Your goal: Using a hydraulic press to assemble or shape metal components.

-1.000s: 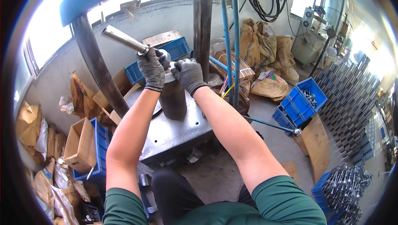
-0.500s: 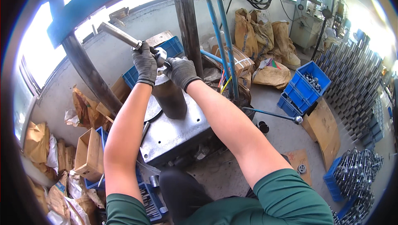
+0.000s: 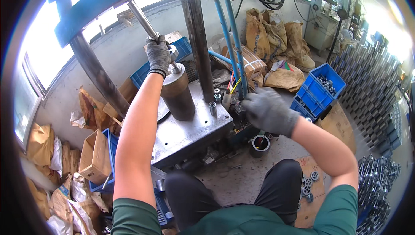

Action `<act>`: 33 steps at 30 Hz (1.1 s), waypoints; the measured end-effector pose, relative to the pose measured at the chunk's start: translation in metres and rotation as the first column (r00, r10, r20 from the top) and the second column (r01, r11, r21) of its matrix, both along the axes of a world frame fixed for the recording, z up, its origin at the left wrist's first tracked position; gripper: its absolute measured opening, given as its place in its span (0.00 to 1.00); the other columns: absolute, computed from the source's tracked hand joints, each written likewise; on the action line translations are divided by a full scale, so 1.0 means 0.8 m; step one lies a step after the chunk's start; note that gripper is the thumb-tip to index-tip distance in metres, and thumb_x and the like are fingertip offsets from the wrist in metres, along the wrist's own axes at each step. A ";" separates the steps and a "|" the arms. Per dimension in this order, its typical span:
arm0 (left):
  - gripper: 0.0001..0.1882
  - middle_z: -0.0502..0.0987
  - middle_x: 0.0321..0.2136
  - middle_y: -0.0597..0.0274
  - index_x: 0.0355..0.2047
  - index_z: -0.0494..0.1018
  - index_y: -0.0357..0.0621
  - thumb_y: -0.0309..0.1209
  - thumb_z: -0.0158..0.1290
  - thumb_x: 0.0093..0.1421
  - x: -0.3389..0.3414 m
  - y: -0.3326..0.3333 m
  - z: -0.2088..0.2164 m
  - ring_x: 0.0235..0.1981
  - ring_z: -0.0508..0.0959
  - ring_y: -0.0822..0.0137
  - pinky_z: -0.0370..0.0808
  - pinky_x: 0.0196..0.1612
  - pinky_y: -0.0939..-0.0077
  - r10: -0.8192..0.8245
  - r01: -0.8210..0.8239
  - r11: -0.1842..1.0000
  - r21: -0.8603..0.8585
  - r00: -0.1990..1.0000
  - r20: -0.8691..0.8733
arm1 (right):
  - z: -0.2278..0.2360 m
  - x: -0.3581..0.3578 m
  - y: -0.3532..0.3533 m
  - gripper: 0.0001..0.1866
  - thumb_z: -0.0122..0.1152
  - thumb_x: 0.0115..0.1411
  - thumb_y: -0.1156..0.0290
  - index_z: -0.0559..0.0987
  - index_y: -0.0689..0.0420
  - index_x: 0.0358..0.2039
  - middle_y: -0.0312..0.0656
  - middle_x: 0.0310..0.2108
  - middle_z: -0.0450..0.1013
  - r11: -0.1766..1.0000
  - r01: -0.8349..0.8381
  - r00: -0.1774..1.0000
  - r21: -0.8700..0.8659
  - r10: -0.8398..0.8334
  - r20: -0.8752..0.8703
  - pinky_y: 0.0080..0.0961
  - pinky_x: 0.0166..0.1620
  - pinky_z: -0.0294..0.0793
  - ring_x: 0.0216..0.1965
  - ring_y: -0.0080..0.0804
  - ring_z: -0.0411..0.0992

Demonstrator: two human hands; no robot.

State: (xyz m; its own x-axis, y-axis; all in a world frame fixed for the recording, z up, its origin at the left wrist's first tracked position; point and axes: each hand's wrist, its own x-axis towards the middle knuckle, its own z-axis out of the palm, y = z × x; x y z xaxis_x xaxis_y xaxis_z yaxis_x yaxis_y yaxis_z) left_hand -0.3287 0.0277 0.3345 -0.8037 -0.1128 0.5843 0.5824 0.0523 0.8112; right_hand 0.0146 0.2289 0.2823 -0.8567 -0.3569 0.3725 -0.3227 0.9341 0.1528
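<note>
Behind press, tan sacks (image 3: 276,36) & blue crates (image 3: 320,88); left hand (image 3: 158,55) grips rod (image 3: 145,20), right hand (image 3: 270,111) loose, empty.

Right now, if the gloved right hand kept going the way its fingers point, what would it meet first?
Probably the blue hoses beside the dark press column; the right hand points toward them, though depth is unclear.

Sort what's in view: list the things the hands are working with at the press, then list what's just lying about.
In hand:
left hand gripping the metal rod
steel cylinder under the rod
press table
right hand, open, off to the side near the blue hoses

Lying about:
blue crates of small parts
brown sacks
cardboard box
stacked metal parts
</note>
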 end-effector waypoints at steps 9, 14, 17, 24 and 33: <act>0.08 0.74 0.24 0.64 0.44 0.67 0.41 0.32 0.52 0.72 0.001 0.007 0.012 0.21 0.75 0.72 0.76 0.24 0.74 -0.018 0.020 0.999 -0.034 0.999 0.049 | -0.053 0.101 0.123 0.08 0.65 0.56 0.66 0.79 0.57 0.29 0.47 0.32 0.75 0.964 0.256 0.965 -0.075 -0.249 0.087 0.45 0.41 0.75 0.36 0.49 0.75; 0.09 0.75 0.25 0.63 0.44 0.67 0.41 0.32 0.52 0.71 0.018 0.013 0.008 0.23 0.76 0.72 0.78 0.25 0.73 0.038 -0.037 0.999 -0.032 0.998 0.051 | -0.023 0.048 0.113 0.05 0.63 0.57 0.71 0.78 0.58 0.29 0.49 0.31 0.74 0.960 0.174 0.919 -0.219 -0.238 -0.315 0.45 0.41 0.75 0.35 0.50 0.74; 0.09 0.75 0.25 0.62 0.45 0.67 0.40 0.31 0.53 0.71 -0.011 0.008 -0.006 0.23 0.77 0.71 0.78 0.25 0.72 0.027 -0.028 0.999 -0.019 0.999 -0.029 | -0.009 -0.009 0.133 0.06 0.62 0.60 0.69 0.79 0.59 0.33 0.51 0.34 0.76 0.958 0.104 0.848 -0.268 -0.226 -0.480 0.44 0.44 0.77 0.38 0.52 0.76; 0.10 0.74 0.25 0.65 0.47 0.68 0.43 0.33 0.54 0.71 -0.032 0.010 0.000 0.22 0.76 0.72 0.77 0.25 0.74 -0.061 0.061 0.998 -0.016 0.997 0.050 | 0.016 -0.093 0.177 0.12 0.59 0.63 0.65 0.81 0.57 0.44 0.52 0.43 0.79 0.839 0.350 0.784 -0.416 -0.505 -0.361 0.43 0.48 0.79 0.43 0.52 0.79; 0.09 0.74 0.25 0.65 0.42 0.68 0.42 0.33 0.55 0.70 -0.047 0.012 0.012 0.24 0.75 0.71 0.77 0.27 0.72 -0.160 0.170 0.972 -0.161 0.985 0.069 | 0.005 -0.058 0.158 0.09 0.59 0.60 0.71 0.79 0.58 0.40 0.53 0.39 0.77 0.886 0.283 0.853 -0.369 -0.408 -0.326 0.46 0.46 0.79 0.40 0.56 0.78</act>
